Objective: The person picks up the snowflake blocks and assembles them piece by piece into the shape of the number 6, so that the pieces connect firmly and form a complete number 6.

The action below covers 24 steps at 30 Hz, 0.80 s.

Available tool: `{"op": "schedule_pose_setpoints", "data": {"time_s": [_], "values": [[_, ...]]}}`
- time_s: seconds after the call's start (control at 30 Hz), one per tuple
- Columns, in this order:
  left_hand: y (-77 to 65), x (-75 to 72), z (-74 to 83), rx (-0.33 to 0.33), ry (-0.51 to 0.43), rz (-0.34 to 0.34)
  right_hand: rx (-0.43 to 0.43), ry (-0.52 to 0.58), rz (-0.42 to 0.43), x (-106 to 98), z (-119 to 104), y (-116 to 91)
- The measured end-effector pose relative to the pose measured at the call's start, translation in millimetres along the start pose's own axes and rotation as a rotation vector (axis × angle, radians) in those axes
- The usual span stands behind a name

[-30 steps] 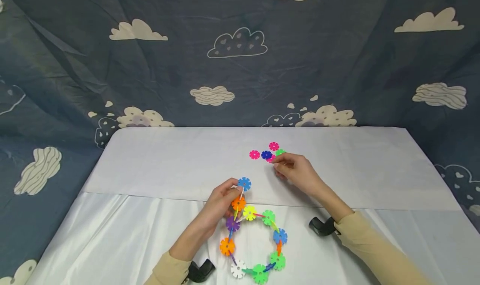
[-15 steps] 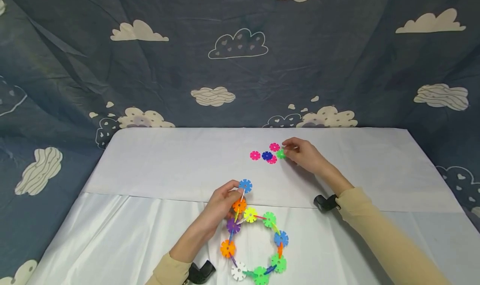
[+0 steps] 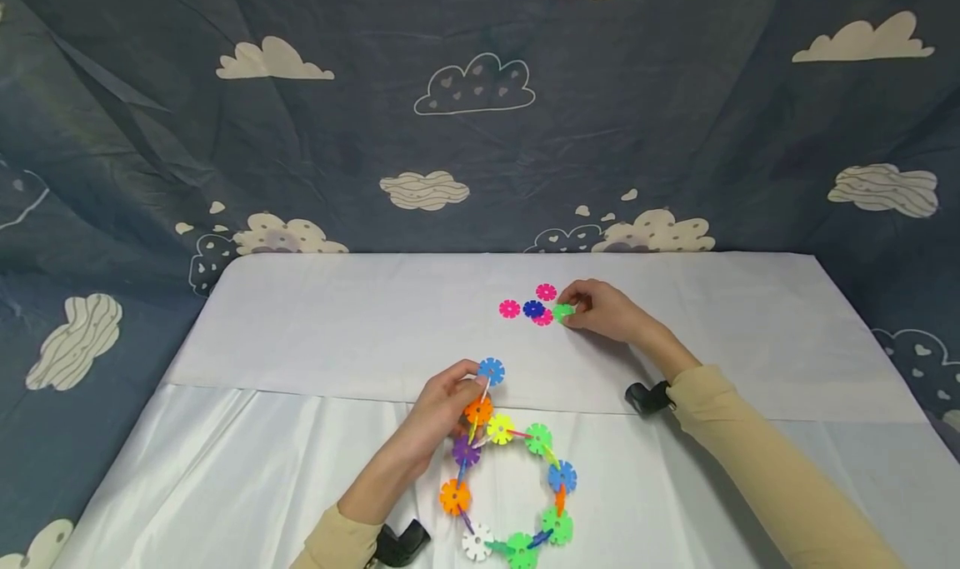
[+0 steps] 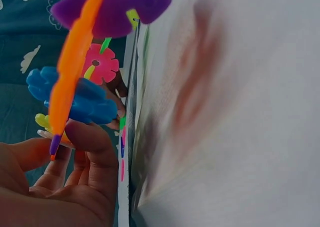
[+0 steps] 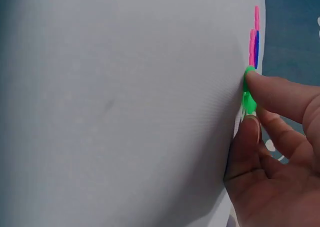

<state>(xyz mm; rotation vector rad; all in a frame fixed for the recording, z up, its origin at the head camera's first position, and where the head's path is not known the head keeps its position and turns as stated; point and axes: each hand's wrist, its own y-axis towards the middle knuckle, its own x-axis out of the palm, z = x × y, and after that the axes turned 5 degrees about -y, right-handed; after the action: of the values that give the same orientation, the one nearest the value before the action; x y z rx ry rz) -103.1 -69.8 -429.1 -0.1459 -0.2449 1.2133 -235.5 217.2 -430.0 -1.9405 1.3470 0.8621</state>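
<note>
In the head view my left hand [image 3: 442, 402] pinches the upper end of a chain of interlocking snowflake discs. A blue snowflake disc [image 3: 491, 371] stands above the fingertips, with an orange snowflake disc [image 3: 478, 411] just below. From there the chain joins a ring of colourful discs [image 3: 454, 496] near the table's front. My right hand [image 3: 603, 309] is at the far side, thumb and finger pinching a green snowflake disc [image 3: 563, 312]; the right wrist view shows the green disc [image 5: 250, 99] between the fingertips.
Left of the right hand lie loose discs: a pink disc [image 3: 509, 309], another pink disc [image 3: 546, 291], and a dark blue disc [image 3: 533, 309] overlapping a third pink one. A white cloth [image 3: 337, 319] covers the table, and a dark cloud-patterned curtain [image 3: 480, 152] hangs behind.
My right hand has moved from over the pink discs to the green disc at their right, taken hold of it and shifted it slightly nearer. My left hand stays on the chain.
</note>
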Motion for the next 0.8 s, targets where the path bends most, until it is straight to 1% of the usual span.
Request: {"op": "schedule_pose_setpoints", "data": {"time_s": [0.13, 0.3, 0.5, 0.63, 0.8], "values": [[0.3, -0.8, 0.5, -0.005, -0.006, 0.01, -0.003, -0.012, 0.015, 3.4, -2.5, -1.8], [0.6, -0.4, 1.1, -0.009, -0.026, 0.017, -0.028, -0.066, 0.045, 6.5, -7.0, -9.3], [-0.8, 1.3, 2.6, 0.009, 0.011, -0.013, -0.07, -0.092, 0.066, 5.5, -15.1, -24.7], [-2.0, 1.9, 2.9, 0.018, 0.038, -0.026, -0.09, -0.041, 0.074, 4.4, -23.4, -37.5], [-2.0, 1.6, 3.6, 0.028, 0.047, -0.031, -0.07, 0.089, 0.084, 7.1, -38.4, -53.9]]}}
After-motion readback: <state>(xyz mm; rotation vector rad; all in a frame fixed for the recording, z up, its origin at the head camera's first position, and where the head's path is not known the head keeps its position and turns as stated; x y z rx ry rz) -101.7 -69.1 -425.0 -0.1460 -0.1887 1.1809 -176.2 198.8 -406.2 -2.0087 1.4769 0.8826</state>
